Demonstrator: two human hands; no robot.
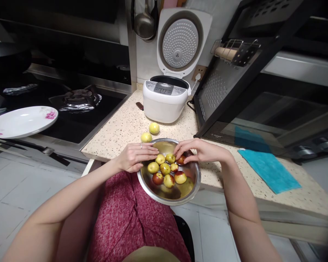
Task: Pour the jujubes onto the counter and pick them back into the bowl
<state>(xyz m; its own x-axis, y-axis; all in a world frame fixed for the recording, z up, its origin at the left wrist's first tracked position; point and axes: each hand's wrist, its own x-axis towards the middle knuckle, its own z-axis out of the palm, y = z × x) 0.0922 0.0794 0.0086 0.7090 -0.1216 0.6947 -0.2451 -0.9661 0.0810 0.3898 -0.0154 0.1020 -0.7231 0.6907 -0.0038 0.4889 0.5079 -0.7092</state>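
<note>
A round metal bowl (pixel 191 194) sits at the counter's front edge, partly overhanging it. Several yellow-green and reddish-brown jujubes (pixel 165 169) lie inside. My left hand (pixel 135 156) rests over the bowl's left rim, fingers stretched flat toward the fruit; a ring is on one finger. On the far right inside of the bowl, my right hand (pixel 199 150) has its thumb and fingertips around a reddish-brown jujube (pixel 180 160), which they partly cover. Two yellow-green fruits, one nearer (pixel 146 137) and one farther (pixel 154 128), lie on the counter just behind the bowl.
Behind stands a white rice cooker (pixel 164 105), lid raised. At right are a black oven (pixel 276 109) and a blue cloth (pixel 270 170). A flowered white plate (pixel 22 122) lies by the gas stove (pixel 80 100). A skimmer (pixel 144 25) hangs on the wall.
</note>
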